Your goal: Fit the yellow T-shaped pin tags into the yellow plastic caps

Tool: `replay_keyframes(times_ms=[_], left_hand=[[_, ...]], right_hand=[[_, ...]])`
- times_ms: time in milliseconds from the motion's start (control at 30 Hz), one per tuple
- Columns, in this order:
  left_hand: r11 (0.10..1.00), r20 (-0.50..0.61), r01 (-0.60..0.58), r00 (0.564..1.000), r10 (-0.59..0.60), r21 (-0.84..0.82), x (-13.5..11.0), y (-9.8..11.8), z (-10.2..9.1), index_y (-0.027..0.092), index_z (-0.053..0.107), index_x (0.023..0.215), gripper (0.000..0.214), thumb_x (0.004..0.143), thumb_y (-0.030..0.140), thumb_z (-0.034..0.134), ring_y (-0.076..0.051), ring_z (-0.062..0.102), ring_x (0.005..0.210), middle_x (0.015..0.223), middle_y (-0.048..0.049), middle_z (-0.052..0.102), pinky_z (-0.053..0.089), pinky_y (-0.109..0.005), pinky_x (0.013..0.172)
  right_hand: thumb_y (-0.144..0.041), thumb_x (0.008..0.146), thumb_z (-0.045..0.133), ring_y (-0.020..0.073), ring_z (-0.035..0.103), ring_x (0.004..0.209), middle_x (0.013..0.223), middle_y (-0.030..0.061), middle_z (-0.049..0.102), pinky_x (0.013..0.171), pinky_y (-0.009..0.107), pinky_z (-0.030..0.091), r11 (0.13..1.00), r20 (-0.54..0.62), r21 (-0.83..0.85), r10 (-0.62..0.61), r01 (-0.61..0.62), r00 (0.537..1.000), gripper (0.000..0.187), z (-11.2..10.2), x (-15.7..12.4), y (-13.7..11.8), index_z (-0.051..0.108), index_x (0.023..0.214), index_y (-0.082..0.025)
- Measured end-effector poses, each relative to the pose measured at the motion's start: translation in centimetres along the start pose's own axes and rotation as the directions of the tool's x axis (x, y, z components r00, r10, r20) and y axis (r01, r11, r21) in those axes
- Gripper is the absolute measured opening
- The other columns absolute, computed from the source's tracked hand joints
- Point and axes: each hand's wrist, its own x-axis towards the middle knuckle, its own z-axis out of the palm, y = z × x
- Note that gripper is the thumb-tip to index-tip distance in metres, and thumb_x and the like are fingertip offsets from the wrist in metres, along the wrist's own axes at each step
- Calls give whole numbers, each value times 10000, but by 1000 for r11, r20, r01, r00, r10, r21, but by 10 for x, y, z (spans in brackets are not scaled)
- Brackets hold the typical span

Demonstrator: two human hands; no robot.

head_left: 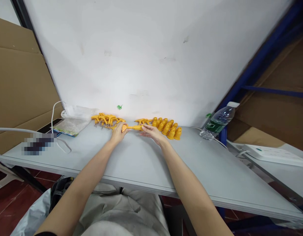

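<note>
A long yellow plastic piece (pixel 136 127) with a twisted, ribbed shaft lies level between my hands, above the table. My left hand (pixel 118 132) is closed around its left end, where a paler orange tip (pixel 124 128) shows. At the other end, the fingers of my right hand (pixel 153 132) close on the wider, smooth part. Beside my left hand is a pile of yellow branched plastic pieces (pixel 108 118) with small metal chains. Several yellow cone-shaped pieces (pixel 165 127) stand in rows by my right hand. Behind it lie a few yellow branched pieces (pixel 142 121).
The grey table (pixel 141 160) meets a white panel (pixel 151 65) at its back. Clear plastic bags (pixel 75 123), a white cable (pixel 53 114) and a blurred dark object (pixel 38 144) lie left. A water bottle (pixel 218 121) leans at right, near a white power strip (pixel 274 154).
</note>
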Motion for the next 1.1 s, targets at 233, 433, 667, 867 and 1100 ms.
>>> replay_keyframes(times_ms=[233,433,667,867,1100], left_hand=[[1000,13,-2,1000,2,-18,-1,0,0,227,581,1058,263,856,382,646,-221,643,1024,1036,-42,659,508,-320,834],[1000,17,-21,1000,22,-19,-1,-1,1,225,582,1068,267,858,377,647,-227,630,1070,1050,-50,664,506,-337,871],[997,18,-74,997,74,35,-1,-4,4,222,580,1085,275,877,396,621,-222,630,1046,1092,-60,669,490,-349,901],[994,18,-96,995,96,59,-1,-6,5,221,575,1101,285,874,386,624,-219,621,1054,1135,-72,662,481,-344,914],[996,29,-74,997,73,50,-1,-5,3,224,581,1117,298,872,387,622,-221,622,1060,1132,-70,665,485,-360,939]], right_hand=[[-476,839,676,131,616,550,669,54,684,667,294,578,999,-57,30,28,-27,998,345,12,-3,-5,664,675,-173],[-509,893,594,123,606,493,605,38,658,554,247,550,992,-92,81,107,-99,990,367,20,-3,-8,627,741,-176],[-584,930,480,127,608,453,534,9,642,577,266,566,952,-43,195,250,-237,967,428,25,0,-7,585,775,-199],[-633,911,466,145,603,436,524,20,635,590,294,569,933,-33,236,286,-271,958,468,25,2,-3,571,828,-184],[-646,919,424,160,624,441,528,21,629,576,292,566,906,-4,266,342,-329,940,503,27,-1,-6,562,814,-173]])
